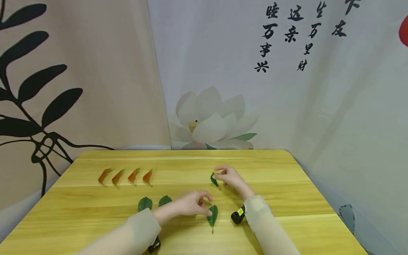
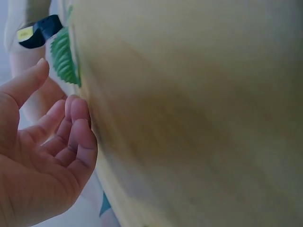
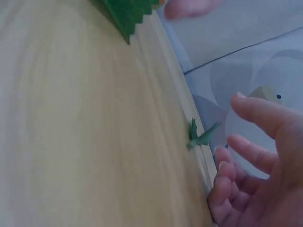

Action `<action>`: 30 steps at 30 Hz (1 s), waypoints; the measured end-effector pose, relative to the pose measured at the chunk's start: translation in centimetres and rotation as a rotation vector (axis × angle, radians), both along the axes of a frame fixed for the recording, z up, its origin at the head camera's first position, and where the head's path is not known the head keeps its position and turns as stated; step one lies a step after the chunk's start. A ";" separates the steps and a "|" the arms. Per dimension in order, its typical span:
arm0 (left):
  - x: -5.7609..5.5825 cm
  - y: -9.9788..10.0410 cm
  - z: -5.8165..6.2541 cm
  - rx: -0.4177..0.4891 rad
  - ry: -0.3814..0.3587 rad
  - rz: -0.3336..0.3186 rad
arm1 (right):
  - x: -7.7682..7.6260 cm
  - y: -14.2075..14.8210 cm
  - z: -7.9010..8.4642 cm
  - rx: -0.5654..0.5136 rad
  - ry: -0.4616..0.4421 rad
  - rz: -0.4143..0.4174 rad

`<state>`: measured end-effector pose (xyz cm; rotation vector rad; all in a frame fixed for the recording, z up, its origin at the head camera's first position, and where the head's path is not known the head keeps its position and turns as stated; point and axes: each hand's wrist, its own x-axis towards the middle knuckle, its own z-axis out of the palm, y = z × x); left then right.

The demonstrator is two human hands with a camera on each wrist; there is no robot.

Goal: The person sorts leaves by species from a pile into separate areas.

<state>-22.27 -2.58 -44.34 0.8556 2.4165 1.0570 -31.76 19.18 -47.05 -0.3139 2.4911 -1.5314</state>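
Note:
My left hand (image 1: 192,204) hovers by a green serrated leaf (image 1: 212,216), its thumb tip overlapping the leaf's edge in the head view. In the left wrist view that leaf (image 2: 65,56) shows beyond the thumb and loosely bent fingers, with a gap between them. My right hand (image 1: 232,178) is at a smaller, folded green leaf (image 1: 214,179) farther back. From the right wrist, this folded leaf (image 3: 201,137) stands on the table just off the fingertips, and nothing is pinched. The larger leaf (image 3: 128,16) appears at the top there, near a blurred left fingertip.
Several orange-red leaves (image 1: 132,177) lie in a row at the back left of the wooden table (image 1: 271,170). Two more green leaves (image 1: 145,203) lie behind my left forearm, one partly covered. A black wrist camera (image 1: 237,216) hangs at my right cuff. A printed curtain backs the table.

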 end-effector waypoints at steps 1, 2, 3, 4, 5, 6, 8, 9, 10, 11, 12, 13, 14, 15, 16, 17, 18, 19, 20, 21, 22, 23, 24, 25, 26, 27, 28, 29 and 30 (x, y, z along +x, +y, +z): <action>0.0 0.2 -0.1 -0.010 -0.001 0.006 | 0.0 -0.1 0.0 0.013 0.008 0.002; 0.0 0.3 -0.3 -0.019 -0.001 0.011 | 0.0 -0.2 -0.1 0.027 0.016 0.004; -0.1 0.5 -0.4 -0.033 0.002 0.016 | -0.1 -0.3 -0.1 0.043 0.022 0.003; 0.0 0.6 -0.5 -0.046 0.004 0.020 | 0.0 -0.4 -0.1 0.059 0.028 0.002; 0.0 0.8 -0.6 -0.063 0.012 0.024 | 0.0 -0.5 -0.1 0.074 0.034 -0.001; 0.0 1.0 -0.6 -0.081 0.024 0.025 | 0.0 -0.5 0.0 0.089 0.040 -0.007; 0.1 1.4 -0.6 -0.121 0.061 0.023 | 0.1 -0.7 0.0 0.113 0.052 -0.019; 0.1 1.6 -0.6 -0.142 0.083 0.020 | 0.1 -0.7 0.1 0.124 0.056 -0.025; 0.2 1.8 -0.6 -0.161 0.103 0.017 | 0.1 -0.7 0.1 0.132 0.061 -0.031; 0.2 2.0 -0.6 -0.178 0.124 0.012 | 0.1 -0.7 0.1 0.138 0.064 -0.038; 0.3 2.1 -0.5 -0.191 0.142 0.010 | 0.1 -0.7 0.1 0.146 0.073 -0.041; 0.3 2.2 -0.5 -0.204 0.160 0.008 | 0.0 -0.7 0.1 0.155 0.081 -0.046; 0.4 2.3 -0.4 -0.212 0.172 0.006 | -0.1 -0.7 0.0 0.161 0.084 -0.051; 0.4 2.4 -0.4 -0.217 0.177 0.003 | -0.1 -0.7 0.0 0.166 0.085 -0.054; 0.4 2.4 -0.3 -0.222 0.182 -0.001 | -0.2 -0.7 -0.1 0.169 0.086 -0.060; 0.4 2.4 -0.3 -0.226 0.187 -0.007 | -0.3 -0.7 -0.2 0.172 0.086 -0.064; 0.4 2.4 -0.3 -0.231 0.189 -0.013 | -0.3 -0.6 -0.3 0.172 0.085 -0.070; 0.4 2.4 -0.3 -0.235 0.190 -0.020 | -0.3 -0.6 -0.4 0.169 0.081 -0.078; 0.3 2.4 -0.2 -0.234 0.187 -0.028 | -0.4 -0.6 -0.4 0.166 0.084 -0.080; 0.3 2.4 -0.3 -0.236 0.183 -0.036 | -0.4 -0.5 -0.5 0.161 0.084 -0.086; 0.2 2.3 -0.3 -0.237 0.183 -0.042 | -0.5 -0.5 -0.6 0.155 0.087 -0.091; 0.1 2.3 -0.3 -0.236 0.177 -0.046 | -0.5 -0.4 -0.6 0.147 0.089 -0.095; 0.1 2.2 -0.3 -0.233 0.172 -0.047 | -0.4 -0.4 -0.6 0.139 0.091 -0.098; 0.0 2.2 -0.4 -0.229 0.165 -0.049 | -0.5 -0.3 -0.7 0.130 0.093 -0.099; -0.1 2.1 -0.4 -0.224 0.158 -0.050 | -0.5 -0.2 -0.7 0.125 0.096 -0.099; -0.1 2.0 -0.4 -0.219 0.152 -0.050 | -0.5 -0.2 -0.8 0.117 0.093 -0.101; -0.1 2.0 -0.4 -0.216 0.146 -0.050 | -0.5 -0.1 -0.9 0.108 0.094 -0.100; -0.2 1.9 -0.4 -0.214 0.143 -0.051 | -0.4 0.0 -0.9 0.100 0.095 -0.096; -0.2 1.8 -0.4 -0.213 0.147 -0.055 | -0.4 0.0 -1.0 0.091 0.093 -0.094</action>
